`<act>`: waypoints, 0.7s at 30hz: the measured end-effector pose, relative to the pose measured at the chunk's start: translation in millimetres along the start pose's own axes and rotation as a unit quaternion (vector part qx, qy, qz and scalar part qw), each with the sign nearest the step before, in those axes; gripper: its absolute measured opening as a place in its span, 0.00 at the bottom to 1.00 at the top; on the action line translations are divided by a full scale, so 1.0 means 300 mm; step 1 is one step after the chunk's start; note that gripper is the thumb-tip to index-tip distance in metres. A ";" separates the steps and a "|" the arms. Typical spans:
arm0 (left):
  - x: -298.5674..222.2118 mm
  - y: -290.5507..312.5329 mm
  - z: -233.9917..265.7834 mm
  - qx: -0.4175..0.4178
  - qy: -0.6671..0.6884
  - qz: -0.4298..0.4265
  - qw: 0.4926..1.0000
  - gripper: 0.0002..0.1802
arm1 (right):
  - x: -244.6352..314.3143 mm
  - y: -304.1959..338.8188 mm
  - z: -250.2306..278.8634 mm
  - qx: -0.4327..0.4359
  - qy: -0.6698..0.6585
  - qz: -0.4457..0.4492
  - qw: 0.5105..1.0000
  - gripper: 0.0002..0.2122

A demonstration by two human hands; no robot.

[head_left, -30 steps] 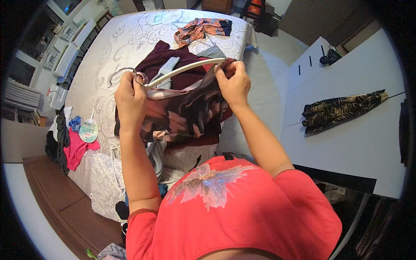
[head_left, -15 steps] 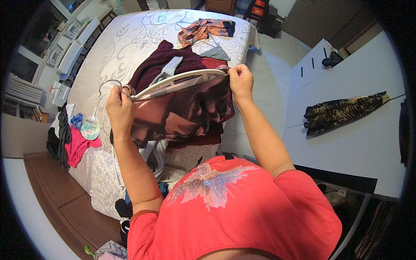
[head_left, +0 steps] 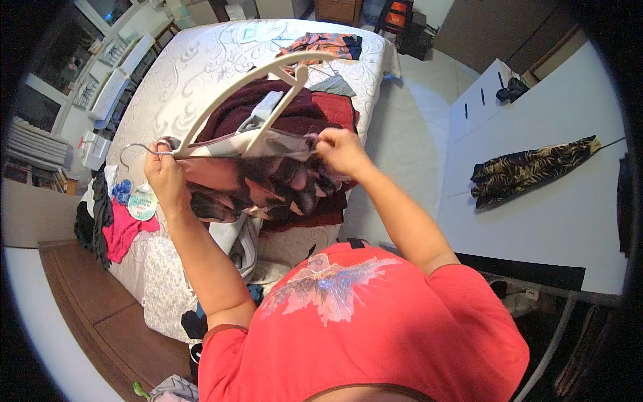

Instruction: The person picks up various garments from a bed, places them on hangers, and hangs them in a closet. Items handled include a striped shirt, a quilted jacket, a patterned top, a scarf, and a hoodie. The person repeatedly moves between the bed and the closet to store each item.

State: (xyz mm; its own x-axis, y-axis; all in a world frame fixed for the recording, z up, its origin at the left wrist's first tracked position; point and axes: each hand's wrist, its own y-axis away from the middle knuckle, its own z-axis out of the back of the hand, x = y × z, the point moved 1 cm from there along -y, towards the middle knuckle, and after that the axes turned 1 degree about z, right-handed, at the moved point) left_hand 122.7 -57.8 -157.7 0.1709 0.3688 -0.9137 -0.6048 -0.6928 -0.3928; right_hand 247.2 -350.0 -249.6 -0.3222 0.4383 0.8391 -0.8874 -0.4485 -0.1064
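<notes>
My left hand [head_left: 165,173] is closed around the neck of a white clothes hanger [head_left: 226,98], just under its metal hook, with an end of a garment bunched there too. Slanting up and away, the hanger's far end and curved inner bar stand free above the cloth. A brown, pink and black patterned garment [head_left: 249,179] hangs between my hands, over a dark maroon knit garment [head_left: 221,118] on the bed. Pinched in my right hand [head_left: 341,151] is the upper right edge of the patterned garment, apart from the hanger.
The bed [head_left: 175,80] has a pale patterned cover. An orange print garment [head_left: 320,44] lies at its far end; a pink garment [head_left: 127,231] and dark clothes lie at the left edge. To the right, a black leaf-print garment [head_left: 529,171] rests against a white cabinet [head_left: 462,221].
The hanger's far end has come out of the garment and swung upward. My right hand has moved left and slightly down with the cloth edge; my left hand has shifted slightly left.
</notes>
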 end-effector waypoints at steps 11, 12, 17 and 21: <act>-0.119 0.066 -0.110 0.097 -0.131 -0.052 0.985 0.10 | 0.402 -0.002 0.284 -0.205 0.235 0.437 0.844 0.15; -0.131 0.080 -0.130 0.104 -0.162 -0.052 0.980 0.10 | 0.423 -0.001 0.264 -0.142 0.248 0.441 0.851 0.16; -0.073 0.112 -0.160 0.089 -0.203 -0.108 0.969 0.09 | 0.320 0.078 0.168 0.025 0.174 0.318 0.932 0.08; 0.121 0.107 -0.055 -0.015 -0.210 -0.067 0.975 0.10 | 0.272 0.095 0.271 0.021 0.164 0.235 0.958 0.11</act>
State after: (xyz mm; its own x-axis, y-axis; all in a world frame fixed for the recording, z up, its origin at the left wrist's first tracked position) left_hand 122.4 -76.8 -205.3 -0.0902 0.6749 -0.7323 -0.5753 -0.6356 -0.5149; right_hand 222.4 -390.3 -140.7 -0.7755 0.3984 0.4898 -0.6068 -0.6846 -0.4039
